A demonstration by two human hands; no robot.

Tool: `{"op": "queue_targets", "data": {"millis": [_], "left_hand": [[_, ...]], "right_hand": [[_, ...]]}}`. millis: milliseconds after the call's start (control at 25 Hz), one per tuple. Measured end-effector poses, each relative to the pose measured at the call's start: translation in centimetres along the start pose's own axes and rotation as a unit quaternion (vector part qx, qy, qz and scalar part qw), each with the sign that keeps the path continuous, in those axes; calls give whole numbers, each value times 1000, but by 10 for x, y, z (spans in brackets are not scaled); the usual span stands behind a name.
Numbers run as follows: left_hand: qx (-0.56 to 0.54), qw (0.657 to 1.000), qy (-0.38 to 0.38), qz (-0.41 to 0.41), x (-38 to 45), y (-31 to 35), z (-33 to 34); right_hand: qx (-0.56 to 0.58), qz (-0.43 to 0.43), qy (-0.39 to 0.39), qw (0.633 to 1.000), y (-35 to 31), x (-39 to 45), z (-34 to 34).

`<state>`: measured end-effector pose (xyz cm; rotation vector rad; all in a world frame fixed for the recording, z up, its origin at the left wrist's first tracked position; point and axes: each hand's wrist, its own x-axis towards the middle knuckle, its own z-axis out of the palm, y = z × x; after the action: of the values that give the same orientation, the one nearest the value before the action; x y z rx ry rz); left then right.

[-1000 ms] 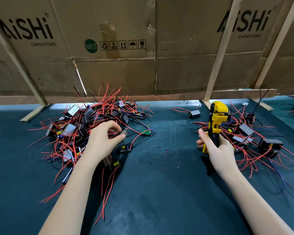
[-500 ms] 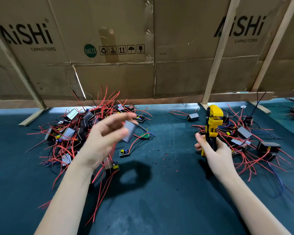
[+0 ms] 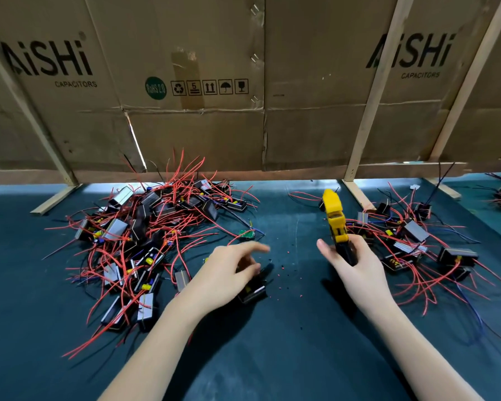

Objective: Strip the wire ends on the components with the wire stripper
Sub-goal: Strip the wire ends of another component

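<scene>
Right hand (image 3: 356,267) round upright wire stripper (image 3: 336,224), yellow head up.

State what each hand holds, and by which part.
The right hand grips the wire stripper by its dark handles. The left hand is blurred over a black component; no hold can be told.
</scene>
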<state>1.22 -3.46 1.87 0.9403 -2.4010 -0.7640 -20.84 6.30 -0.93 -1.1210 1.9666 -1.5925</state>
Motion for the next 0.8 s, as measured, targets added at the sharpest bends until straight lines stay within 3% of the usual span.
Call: {"op": "queue_targets", "data": {"millis": [160,320,520,800], "left_hand": [[-155,982,40,-97,-1,5,6],[-230,955,20,-185,2,2,5],[-230,955,5,-187,2,-1,1],[-187,970,-18,-152,3,-8,1]], "right_hand": [[-37,-2,-24,999,-1,-3,6],[-49,-36,-19,998,3,-2,7],[-128,-99,42,986,4,-2,-1],[-310,-155,86,934,8,3,-4]]}}
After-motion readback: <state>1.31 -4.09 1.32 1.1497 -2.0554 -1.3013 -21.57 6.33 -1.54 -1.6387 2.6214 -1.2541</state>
